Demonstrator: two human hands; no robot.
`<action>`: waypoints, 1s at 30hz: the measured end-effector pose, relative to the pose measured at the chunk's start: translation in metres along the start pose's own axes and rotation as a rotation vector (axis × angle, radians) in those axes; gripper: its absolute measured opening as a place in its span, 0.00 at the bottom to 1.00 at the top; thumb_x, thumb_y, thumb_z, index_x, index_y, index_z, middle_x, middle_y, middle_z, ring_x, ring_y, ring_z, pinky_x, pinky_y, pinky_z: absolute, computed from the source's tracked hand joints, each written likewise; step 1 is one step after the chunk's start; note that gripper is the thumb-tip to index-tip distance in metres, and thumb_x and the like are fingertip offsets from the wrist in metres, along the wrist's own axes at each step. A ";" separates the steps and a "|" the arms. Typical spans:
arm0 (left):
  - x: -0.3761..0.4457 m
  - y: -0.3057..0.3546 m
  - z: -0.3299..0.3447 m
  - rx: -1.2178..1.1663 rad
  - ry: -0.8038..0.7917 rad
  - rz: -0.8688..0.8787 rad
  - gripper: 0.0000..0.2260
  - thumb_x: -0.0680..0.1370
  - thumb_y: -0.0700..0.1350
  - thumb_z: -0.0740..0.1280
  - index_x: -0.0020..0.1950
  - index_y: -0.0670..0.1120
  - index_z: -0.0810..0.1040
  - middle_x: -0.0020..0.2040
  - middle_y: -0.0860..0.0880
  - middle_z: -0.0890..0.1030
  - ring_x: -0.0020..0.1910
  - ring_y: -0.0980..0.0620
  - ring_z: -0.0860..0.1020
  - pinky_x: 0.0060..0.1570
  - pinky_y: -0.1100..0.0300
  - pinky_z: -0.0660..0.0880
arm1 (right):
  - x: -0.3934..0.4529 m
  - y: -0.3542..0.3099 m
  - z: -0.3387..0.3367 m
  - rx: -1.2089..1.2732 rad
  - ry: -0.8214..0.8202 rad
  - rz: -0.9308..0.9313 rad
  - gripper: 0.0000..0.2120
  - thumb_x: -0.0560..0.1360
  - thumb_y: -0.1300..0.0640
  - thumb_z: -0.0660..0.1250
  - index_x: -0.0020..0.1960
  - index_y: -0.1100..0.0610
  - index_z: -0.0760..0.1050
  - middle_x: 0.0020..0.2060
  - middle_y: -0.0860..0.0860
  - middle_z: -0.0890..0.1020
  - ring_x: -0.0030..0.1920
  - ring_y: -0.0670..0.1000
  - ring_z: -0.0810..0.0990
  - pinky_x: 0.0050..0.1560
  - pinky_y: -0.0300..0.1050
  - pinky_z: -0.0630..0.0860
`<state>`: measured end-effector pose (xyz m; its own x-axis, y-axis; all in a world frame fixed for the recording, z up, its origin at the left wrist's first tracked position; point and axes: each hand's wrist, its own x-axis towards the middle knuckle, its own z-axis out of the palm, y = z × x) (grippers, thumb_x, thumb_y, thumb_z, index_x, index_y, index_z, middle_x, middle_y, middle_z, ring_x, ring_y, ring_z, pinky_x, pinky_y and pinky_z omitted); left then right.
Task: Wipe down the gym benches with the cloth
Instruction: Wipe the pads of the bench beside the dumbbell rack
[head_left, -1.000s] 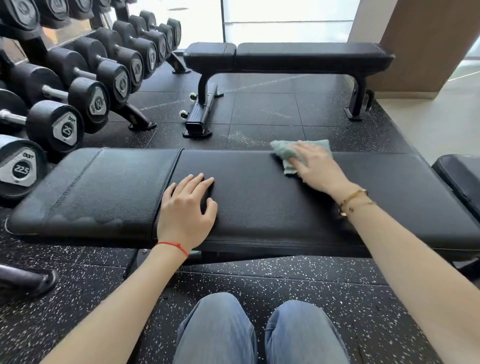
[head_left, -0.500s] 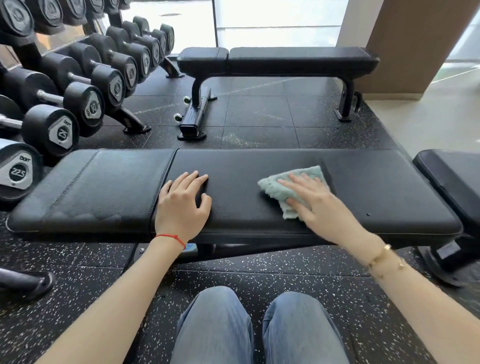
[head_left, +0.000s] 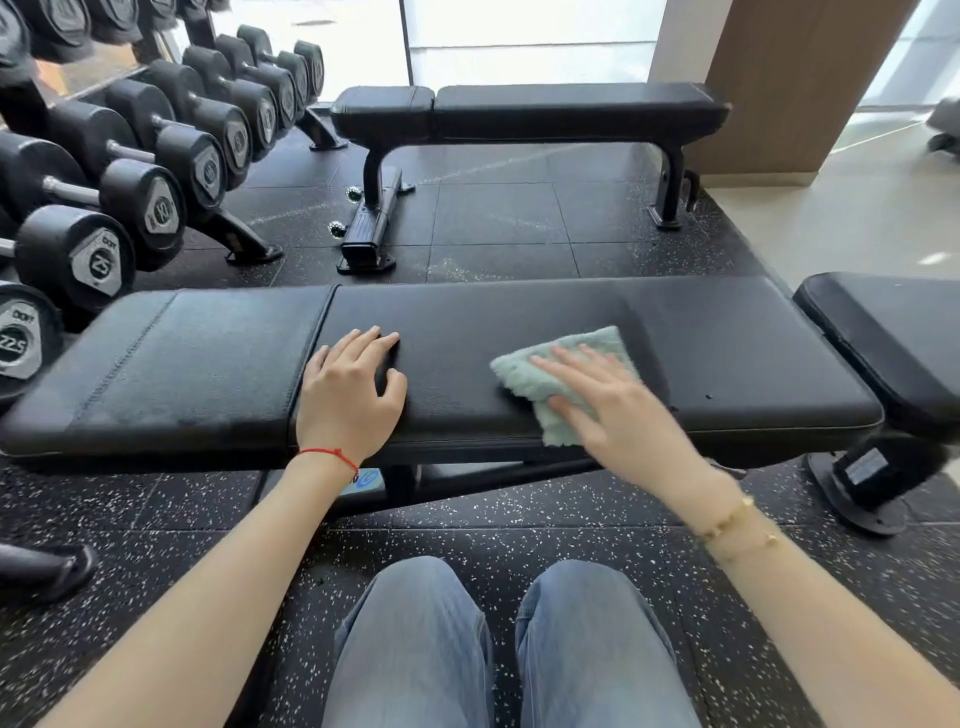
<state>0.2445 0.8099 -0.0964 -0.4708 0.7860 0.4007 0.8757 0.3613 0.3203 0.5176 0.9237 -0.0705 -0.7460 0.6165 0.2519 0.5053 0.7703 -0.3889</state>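
Black speckled rubber flooring (head_left: 498, 223) is running beneath the whole area. The near bench (head_left: 727, 364) is lying crosswise directly under both hands; its pad seam is sitting just left of the left hand.

Left hand (head_left: 350, 397): lying flat on the pad, fingers straight and slightly spread, palm down, gripping nothing. Its wrist is overhanging the near edge of the pad.

Right hand (head_left: 608, 410): pressing flat on the cloth (head_left: 524, 382), fingers extended, not curled around it. The pale green cloth is sticking out left of and beyond the fingers; one corner is drooping over the near pad edge below the thumb.

Open pad is stretching right of the right hand to the bench end, and between the two hands. The shorter pad section left of the left hand is lying uncovered.

A second bench (head_left: 571, 106) is standing well beyond the hands, with bare floor between. A dumbbell rack (head_left: 156, 171) is standing off to the left. Another padded bench end (head_left: 893, 332) is sitting just past the near bench's right end.
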 end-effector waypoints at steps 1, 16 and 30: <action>0.000 0.000 0.000 0.002 0.003 0.000 0.23 0.75 0.51 0.57 0.68 0.50 0.77 0.70 0.48 0.76 0.72 0.49 0.69 0.74 0.47 0.61 | 0.000 0.016 -0.007 -0.001 0.044 0.082 0.22 0.80 0.49 0.60 0.73 0.45 0.65 0.74 0.48 0.66 0.76 0.51 0.59 0.77 0.47 0.49; -0.002 0.002 -0.004 0.009 -0.011 0.002 0.24 0.75 0.52 0.57 0.69 0.49 0.77 0.70 0.47 0.75 0.73 0.48 0.69 0.74 0.50 0.59 | -0.022 0.044 -0.020 -0.078 0.120 0.175 0.26 0.78 0.38 0.51 0.72 0.45 0.66 0.72 0.46 0.69 0.74 0.51 0.63 0.75 0.52 0.57; 0.004 0.024 -0.010 0.031 -0.017 -0.008 0.26 0.72 0.52 0.58 0.66 0.44 0.78 0.68 0.42 0.77 0.69 0.43 0.72 0.70 0.43 0.64 | -0.013 -0.005 -0.002 -0.057 -0.033 0.092 0.23 0.80 0.44 0.55 0.75 0.40 0.60 0.75 0.43 0.61 0.77 0.49 0.54 0.78 0.48 0.47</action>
<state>0.2621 0.8170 -0.0785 -0.4758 0.7916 0.3834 0.8751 0.3826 0.2962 0.5253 0.9123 -0.0703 -0.7086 0.6803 0.1873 0.5956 0.7190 -0.3582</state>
